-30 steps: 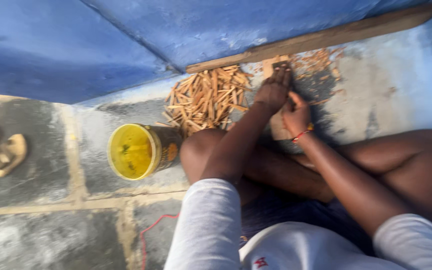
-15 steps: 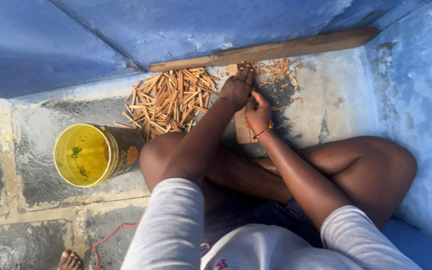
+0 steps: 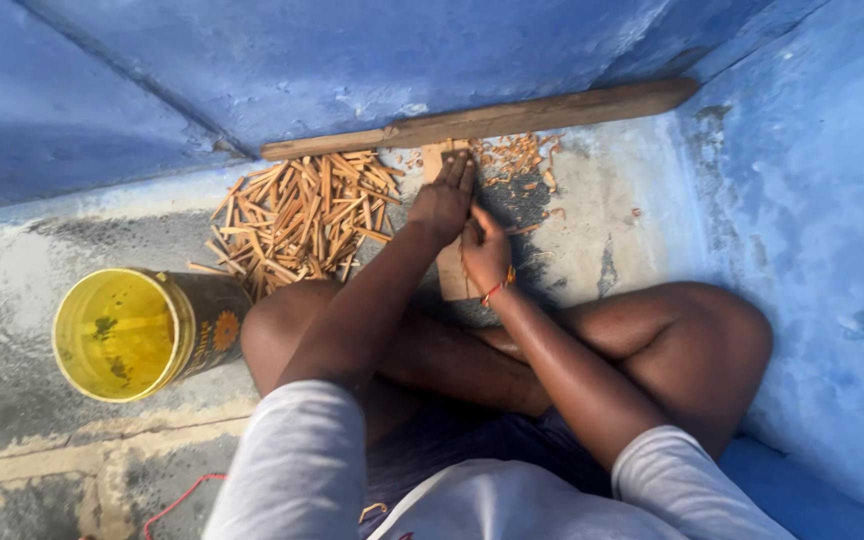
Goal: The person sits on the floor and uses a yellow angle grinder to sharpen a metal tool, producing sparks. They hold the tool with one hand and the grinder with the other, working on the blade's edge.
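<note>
Only package here is the yellow tin can tipped on its side by my left knee, open mouth facing up, dark label with an orange round flower-like mark.

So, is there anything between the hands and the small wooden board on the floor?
Nothing visible: the left hand lies directly on the pale wooden board, and the right hand is beside it on the same board.

Left hand: lay flat on small wooden board
Right hand: rested beside it on board
Stick pile: far left
Yellow tin: near left, tipped over
</note>
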